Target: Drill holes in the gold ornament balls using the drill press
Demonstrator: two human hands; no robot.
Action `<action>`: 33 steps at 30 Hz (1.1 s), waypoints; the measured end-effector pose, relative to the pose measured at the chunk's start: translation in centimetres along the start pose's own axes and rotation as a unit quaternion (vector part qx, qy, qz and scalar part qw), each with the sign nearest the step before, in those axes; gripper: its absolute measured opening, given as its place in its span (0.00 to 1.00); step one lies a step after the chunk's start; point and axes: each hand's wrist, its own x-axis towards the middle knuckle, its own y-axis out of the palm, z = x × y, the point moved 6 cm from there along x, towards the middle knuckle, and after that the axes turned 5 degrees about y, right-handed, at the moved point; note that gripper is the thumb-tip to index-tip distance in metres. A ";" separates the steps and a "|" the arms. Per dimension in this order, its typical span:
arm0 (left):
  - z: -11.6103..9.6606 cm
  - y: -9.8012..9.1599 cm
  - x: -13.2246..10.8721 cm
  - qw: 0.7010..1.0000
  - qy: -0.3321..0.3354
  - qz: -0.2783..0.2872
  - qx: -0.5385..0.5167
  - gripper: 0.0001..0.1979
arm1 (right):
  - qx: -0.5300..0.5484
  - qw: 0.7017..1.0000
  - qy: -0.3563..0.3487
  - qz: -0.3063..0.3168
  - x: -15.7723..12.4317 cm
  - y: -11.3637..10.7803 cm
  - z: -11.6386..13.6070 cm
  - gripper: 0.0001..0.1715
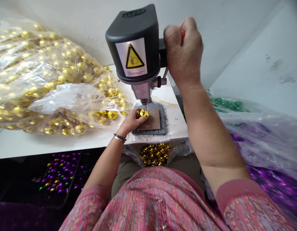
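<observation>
A black-headed bench drill press (134, 41) with a yellow warning label stands on the white table. My right hand (184, 48) is wrapped round its feed lever, and a bit of the red knob (182, 34) shows between the fingers. Below the chuck (144, 101), my left hand (134, 120) pinches a shiny gold faceted ball (144, 113). The ball rests on a brown board (152, 121) that lies on the grey drill base (160, 131). The drill's tip is right above the ball; whether it touches I cannot tell.
A large clear bag of gold balls (54, 77) fills the table's left side. An open bag of gold balls (155, 154) sits at my lap. Bags with green (226, 104) and purple (275, 186) shiny pieces stand at right. Dark shavings (171, 118) dot the white table (25, 144).
</observation>
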 end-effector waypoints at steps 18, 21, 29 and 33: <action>-0.4 2.2 0.1 1.000 0.030 0.007 0.001 0.36 | 0.060 0.991 -0.117 -0.011 -3.1 -1.9 0.0 0.22; -0.3 2.2 0.1 0.999 0.032 0.002 -0.008 0.37 | 0.045 0.976 -0.211 -0.018 -6.1 -3.1 -0.9 0.14; -0.3 2.5 0.1 0.998 0.057 -0.006 -0.036 0.37 | -0.076 0.954 -0.283 -0.069 -11.3 -2.6 -5.2 0.08; -0.5 2.6 0.0 0.999 0.035 0.010 -0.022 0.38 | -0.060 0.937 -0.321 -0.120 -12.1 -2.3 -5.7 0.05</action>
